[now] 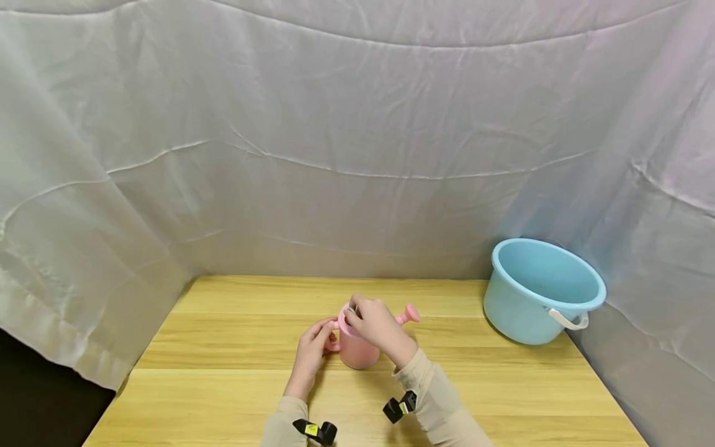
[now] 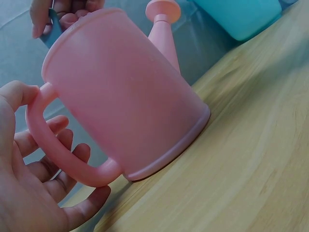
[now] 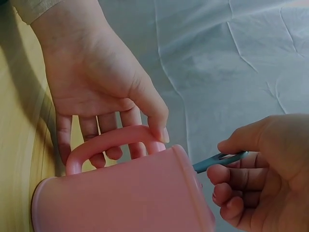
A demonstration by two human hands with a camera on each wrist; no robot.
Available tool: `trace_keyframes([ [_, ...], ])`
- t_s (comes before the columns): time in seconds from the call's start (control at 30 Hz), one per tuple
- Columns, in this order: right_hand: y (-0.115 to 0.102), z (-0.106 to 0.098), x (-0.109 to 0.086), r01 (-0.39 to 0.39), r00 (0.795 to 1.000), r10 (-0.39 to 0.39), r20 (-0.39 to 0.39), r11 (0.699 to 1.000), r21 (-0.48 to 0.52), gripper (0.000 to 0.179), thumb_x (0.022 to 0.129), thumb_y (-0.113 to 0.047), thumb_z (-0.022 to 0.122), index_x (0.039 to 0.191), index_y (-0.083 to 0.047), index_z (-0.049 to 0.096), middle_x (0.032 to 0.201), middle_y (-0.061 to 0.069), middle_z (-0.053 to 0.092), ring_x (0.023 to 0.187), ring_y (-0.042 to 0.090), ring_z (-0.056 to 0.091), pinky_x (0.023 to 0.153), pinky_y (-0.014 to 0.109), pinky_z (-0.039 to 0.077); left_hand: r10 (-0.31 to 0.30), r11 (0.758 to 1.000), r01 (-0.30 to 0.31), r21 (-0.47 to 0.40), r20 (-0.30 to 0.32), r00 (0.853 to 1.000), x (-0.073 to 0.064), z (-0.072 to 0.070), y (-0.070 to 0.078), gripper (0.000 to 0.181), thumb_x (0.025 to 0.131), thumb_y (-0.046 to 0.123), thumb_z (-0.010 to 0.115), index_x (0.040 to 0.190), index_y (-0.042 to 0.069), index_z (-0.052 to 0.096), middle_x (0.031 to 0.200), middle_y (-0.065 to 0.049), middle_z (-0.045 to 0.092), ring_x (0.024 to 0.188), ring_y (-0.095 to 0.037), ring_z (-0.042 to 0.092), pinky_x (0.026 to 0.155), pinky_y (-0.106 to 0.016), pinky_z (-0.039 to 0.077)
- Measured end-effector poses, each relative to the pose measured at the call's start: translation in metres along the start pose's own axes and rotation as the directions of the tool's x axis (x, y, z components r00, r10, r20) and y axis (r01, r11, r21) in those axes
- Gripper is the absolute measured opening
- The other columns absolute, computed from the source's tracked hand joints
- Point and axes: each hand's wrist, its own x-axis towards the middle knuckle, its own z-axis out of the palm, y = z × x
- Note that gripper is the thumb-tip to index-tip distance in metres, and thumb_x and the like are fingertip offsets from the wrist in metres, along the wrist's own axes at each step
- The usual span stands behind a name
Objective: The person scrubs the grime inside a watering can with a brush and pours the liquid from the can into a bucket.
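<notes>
A pink watering can [image 1: 360, 352] stands upright on the table, its spout pointing right. My left hand [image 1: 310, 349] holds its loop handle [image 2: 65, 157]; in the left wrist view the thumb is on the upper end and the other fingers are around and behind the loop. Over the can's open top, my right hand [image 1: 377, 321] pinches a slim teal handle [image 3: 208, 163] with a slot near its end. The handle's lower part goes down inside the can and is hidden, so I cannot tell what tool it belongs to.
A light blue bucket [image 1: 505, 310] with a white carrying grip stands at the table's right rear corner. Grey curtains [image 1: 357, 217] hang behind the wooden table [image 1: 223, 347] and along its sides. A dark area lies beyond the left edge.
</notes>
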Motion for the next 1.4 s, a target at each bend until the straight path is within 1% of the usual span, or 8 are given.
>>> trace_keyframes([
  [0.17, -0.001, 0.001, 0.001, -0.011, 1.000, 0.011, -0.010, 0.998, 0.057, 0.008, 0.092, -0.012, 0.060, 0.088, -0.006, 0.056, 0.054, -0.007, 0.038, 0.048, 0.006, 0.035, 0.043, 0.016, 0.026, -0.009, 1.000, 0.009, 0.005, -0.007, 1.000, -0.001, 0.001, 0.001, 0.038, 0.097, 0.027, 0.059, 0.121, -0.002, 0.063, 0.081, -0.005, 0.056, 0.069, -0.015, 0.060, 0.076, -0.038, 0.060],
  [0.4, -0.001, 0.002, 0.002, -0.032, 0.998, 0.040, -0.052, 0.988, 0.152, 0.010, 0.092, -0.010, 0.060, 0.098, -0.004, 0.055, 0.054, -0.004, 0.049, 0.045, 0.003, 0.040, 0.041, 0.015, 0.032, -0.004, 1.000, 0.005, 0.010, -0.005, 1.000, -0.001, 0.001, 0.000, 0.041, 0.096, 0.030, 0.061, 0.121, -0.003, 0.063, 0.081, -0.005, 0.056, 0.069, -0.014, 0.059, 0.076, -0.038, 0.061],
  [0.63, -0.006, -0.007, 0.002, -0.020, 0.991, 0.047, -0.124, 0.977, 0.214, 0.011, 0.093, -0.010, 0.061, 0.099, -0.005, 0.054, 0.053, -0.002, 0.055, 0.044, 0.001, 0.043, 0.040, 0.015, 0.032, 0.001, 1.000, -0.001, 0.006, -0.003, 1.000, -0.001, 0.001, -0.001, 0.041, 0.097, 0.030, 0.060, 0.120, -0.003, 0.063, 0.080, -0.005, 0.056, 0.069, -0.013, 0.058, 0.073, -0.036, 0.061],
  [0.73, -0.008, -0.013, 0.003, -0.005, 0.984, 0.045, -0.173, 0.974, 0.228, 0.011, 0.092, -0.010, 0.062, 0.098, -0.006, 0.054, 0.054, -0.002, 0.054, 0.045, 0.001, 0.041, 0.041, 0.015, 0.032, -0.002, 1.000, 0.002, 0.001, 0.000, 1.000, -0.001, 0.000, -0.001, 0.041, 0.097, 0.029, 0.060, 0.121, -0.004, 0.063, 0.080, -0.005, 0.056, 0.070, -0.013, 0.058, 0.073, -0.036, 0.061],
  [0.83, -0.009, -0.016, 0.002, 0.004, 0.980, 0.040, -0.194, 0.975, 0.220, 0.011, 0.091, -0.010, 0.062, 0.097, -0.007, 0.054, 0.054, -0.002, 0.052, 0.045, 0.001, 0.039, 0.042, 0.015, 0.032, -0.011, 1.000, 0.011, -0.005, 0.001, 1.000, -0.001, 0.001, -0.001, 0.041, 0.096, 0.029, 0.061, 0.121, -0.003, 0.063, 0.081, -0.006, 0.055, 0.071, -0.013, 0.057, 0.074, -0.036, 0.061],
  [1.1, -0.007, -0.011, 0.002, -0.008, 0.991, 0.033, -0.133, 0.983, 0.181, 0.007, 0.092, -0.014, 0.063, 0.096, -0.008, 0.063, 0.057, -0.003, 0.054, 0.048, 0.001, 0.042, 0.044, 0.015, 0.036, -0.006, 1.000, 0.006, 0.001, 0.010, 1.000, -0.001, 0.000, 0.001, 0.041, 0.098, 0.028, 0.058, 0.124, -0.003, 0.062, 0.082, -0.005, 0.056, 0.072, -0.014, 0.059, 0.075, -0.038, 0.061],
  [1.27, -0.005, -0.007, 0.001, -0.035, 0.998, 0.043, -0.050, 0.987, 0.158, 0.008, 0.092, -0.016, 0.065, 0.093, -0.008, 0.062, 0.059, -0.003, 0.052, 0.051, 0.004, 0.041, 0.046, 0.015, 0.035, -0.014, 1.000, 0.014, 0.007, 0.003, 1.000, 0.000, 0.000, 0.000, 0.039, 0.098, 0.028, 0.058, 0.123, -0.001, 0.063, 0.082, -0.006, 0.057, 0.071, -0.016, 0.059, 0.077, -0.042, 0.060],
  [1.4, -0.003, -0.003, 0.001, -0.078, 0.997, 0.076, 0.016, 0.987, 0.143, 0.011, 0.091, -0.019, 0.065, 0.093, -0.008, 0.061, 0.060, -0.004, 0.052, 0.053, 0.004, 0.042, 0.049, 0.016, 0.036, -0.020, 1.000, 0.020, 0.000, -0.005, 1.000, 0.001, 0.001, 0.000, 0.037, 0.098, 0.028, 0.058, 0.122, 0.000, 0.064, 0.082, -0.006, 0.057, 0.070, -0.017, 0.060, 0.079, -0.044, 0.060],
])
